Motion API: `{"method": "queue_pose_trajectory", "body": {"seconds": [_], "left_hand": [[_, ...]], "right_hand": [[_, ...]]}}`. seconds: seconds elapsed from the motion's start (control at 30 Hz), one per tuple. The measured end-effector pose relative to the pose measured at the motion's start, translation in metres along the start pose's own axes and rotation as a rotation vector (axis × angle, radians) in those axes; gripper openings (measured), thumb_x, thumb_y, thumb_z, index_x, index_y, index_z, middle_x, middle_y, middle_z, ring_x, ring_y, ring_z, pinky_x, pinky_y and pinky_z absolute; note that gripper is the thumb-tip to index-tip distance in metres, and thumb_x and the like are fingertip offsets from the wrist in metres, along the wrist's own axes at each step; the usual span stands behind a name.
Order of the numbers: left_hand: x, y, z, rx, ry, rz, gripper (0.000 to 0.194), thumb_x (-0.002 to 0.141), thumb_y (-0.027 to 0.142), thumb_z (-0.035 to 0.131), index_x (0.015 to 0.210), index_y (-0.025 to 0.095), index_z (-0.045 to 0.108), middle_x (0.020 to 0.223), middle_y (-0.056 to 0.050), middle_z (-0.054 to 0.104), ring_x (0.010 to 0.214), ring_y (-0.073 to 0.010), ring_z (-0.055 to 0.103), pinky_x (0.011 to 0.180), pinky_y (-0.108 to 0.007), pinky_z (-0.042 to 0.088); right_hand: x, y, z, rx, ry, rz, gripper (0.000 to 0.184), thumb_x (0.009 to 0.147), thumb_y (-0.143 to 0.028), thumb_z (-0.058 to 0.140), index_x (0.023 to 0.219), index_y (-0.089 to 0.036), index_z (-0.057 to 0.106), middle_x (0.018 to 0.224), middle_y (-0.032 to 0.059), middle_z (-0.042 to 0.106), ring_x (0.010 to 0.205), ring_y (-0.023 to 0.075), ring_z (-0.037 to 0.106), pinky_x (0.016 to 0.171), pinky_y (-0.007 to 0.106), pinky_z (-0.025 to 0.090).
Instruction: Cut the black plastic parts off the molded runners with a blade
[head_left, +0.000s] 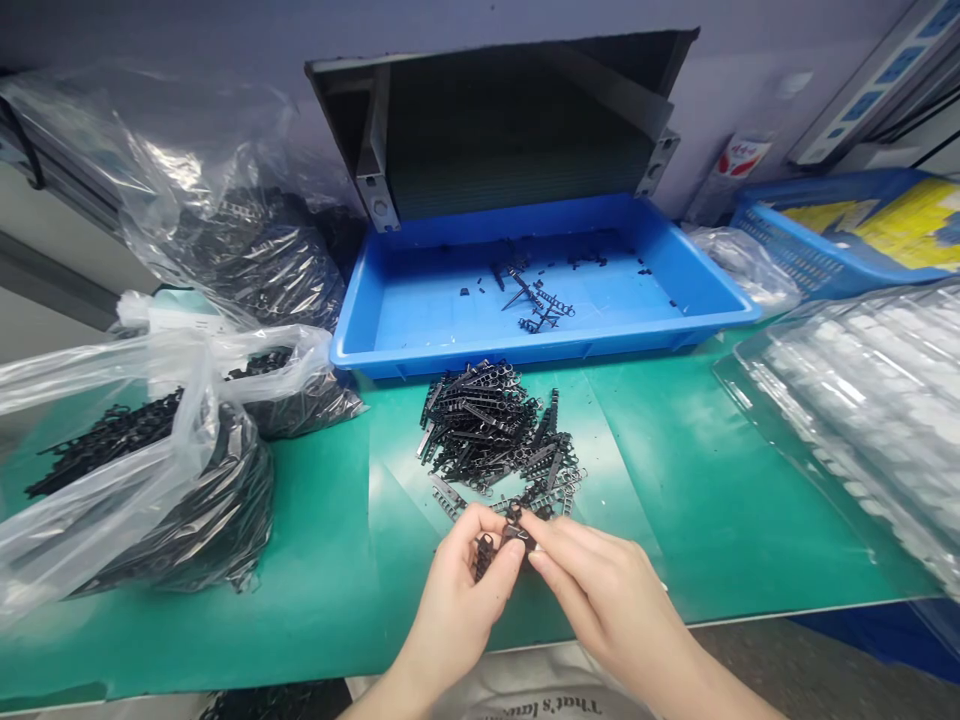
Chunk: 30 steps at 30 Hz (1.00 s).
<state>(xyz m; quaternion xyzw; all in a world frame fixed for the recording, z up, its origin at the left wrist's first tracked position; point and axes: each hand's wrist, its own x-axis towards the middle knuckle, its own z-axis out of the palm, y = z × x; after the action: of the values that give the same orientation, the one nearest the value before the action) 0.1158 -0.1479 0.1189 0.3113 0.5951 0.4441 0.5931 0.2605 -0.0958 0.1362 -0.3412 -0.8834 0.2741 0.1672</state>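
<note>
Near the front of the green table, my left hand (469,585) is closed around a small black plastic part (517,537), thumb and index finger pinching it. A dark, chain-like piece (484,553) also shows inside its curled fingers. From the other side my right hand (592,575) is closed on the same small part, its fingertips pressed against it. Just beyond both hands lies a heap of black plastic strips (484,420) with rows of small rings. The fingers partly cover the held part.
Behind the heap stands a blue tray (480,352) with scattered black sprue pieces. Plastic bags (217,500) of black parts are at the left. Clear blister trays (862,400) with white items stand at the right, below a blue basket (795,245). The green table (712,480) ends near my body.
</note>
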Motion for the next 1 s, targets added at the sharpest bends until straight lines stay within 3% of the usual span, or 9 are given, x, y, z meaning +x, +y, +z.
{"method": "queue_pose_trajectory", "body": {"seconds": [0.2,0.33,0.5,0.67,0.8,0.9,1.0], "left_hand": [[-0.002,0.007,0.006,-0.029,0.093,-0.027,0.030,0.077,0.046,0.055,0.070,0.020,0.042,0.046,0.011,0.034,0.037,-0.0041,0.023,0.037,-0.018,0.018],[-0.005,0.011,0.002,-0.104,0.188,-0.014,0.024,0.079,0.041,0.052,0.072,0.020,0.042,0.048,0.008,0.045,0.034,-0.0044,0.030,0.036,-0.017,0.021],[-0.007,0.004,-0.002,-0.068,0.154,0.013,0.021,0.081,0.035,0.050,0.070,0.022,0.038,0.045,0.009,0.041,0.039,-0.0067,0.030,0.039,-0.016,0.025],[-0.004,0.001,-0.001,-0.038,0.138,-0.008,0.026,0.081,0.040,0.052,0.069,0.021,0.040,0.038,0.012,0.030,0.038,-0.0063,0.022,0.041,-0.017,0.019],[0.003,0.001,0.000,-0.014,0.131,0.000,0.028,0.082,0.044,0.050,0.077,0.017,0.054,0.036,0.009,0.036,0.035,-0.0072,0.028,0.039,-0.019,0.023],[0.008,0.001,0.004,0.020,0.126,0.015,0.028,0.079,0.041,0.054,0.082,0.015,0.063,0.047,0.003,0.051,0.039,-0.0089,0.040,0.040,-0.021,0.030],[0.012,0.002,0.010,0.051,0.151,0.032,0.023,0.077,0.035,0.057,0.086,0.015,0.065,0.051,0.004,0.053,0.041,-0.0082,0.043,0.043,-0.020,0.034]], "right_hand": [[-0.001,0.007,0.005,-0.013,0.027,0.028,0.034,0.092,-0.025,0.034,0.117,-0.017,0.056,0.087,0.0073,0.070,0.075,0.0198,0.065,0.057,0.028,0.050],[0.014,0.028,-0.006,-0.178,0.062,0.234,0.028,0.088,-0.033,0.046,0.111,-0.021,0.058,0.095,0.0066,0.069,0.081,0.0210,0.066,0.064,0.029,0.050],[0.041,0.048,-0.013,-0.302,0.038,0.408,0.023,0.081,-0.038,0.057,0.069,-0.019,0.059,0.056,0.0043,0.063,0.052,0.0238,0.063,0.043,0.026,0.037],[0.039,0.056,-0.007,-0.272,0.058,0.463,0.030,0.083,-0.029,0.050,0.054,-0.021,0.047,0.047,0.0019,0.056,0.046,0.0195,0.056,0.041,0.024,0.027],[0.024,0.047,-0.015,-0.142,0.090,0.449,0.035,0.085,-0.033,0.042,0.052,-0.021,0.042,0.046,-0.0015,0.052,0.045,0.0148,0.052,0.043,0.022,0.034],[0.015,0.027,-0.019,-0.018,0.087,0.400,0.030,0.083,-0.033,0.040,0.055,-0.021,0.045,0.048,-0.0029,0.054,0.045,0.0123,0.052,0.043,0.019,0.038],[0.011,0.009,-0.012,0.108,0.127,0.329,0.025,0.080,-0.029,0.042,0.057,-0.021,0.044,0.046,-0.0038,0.052,0.042,0.0112,0.048,0.041,0.019,0.037]]}}
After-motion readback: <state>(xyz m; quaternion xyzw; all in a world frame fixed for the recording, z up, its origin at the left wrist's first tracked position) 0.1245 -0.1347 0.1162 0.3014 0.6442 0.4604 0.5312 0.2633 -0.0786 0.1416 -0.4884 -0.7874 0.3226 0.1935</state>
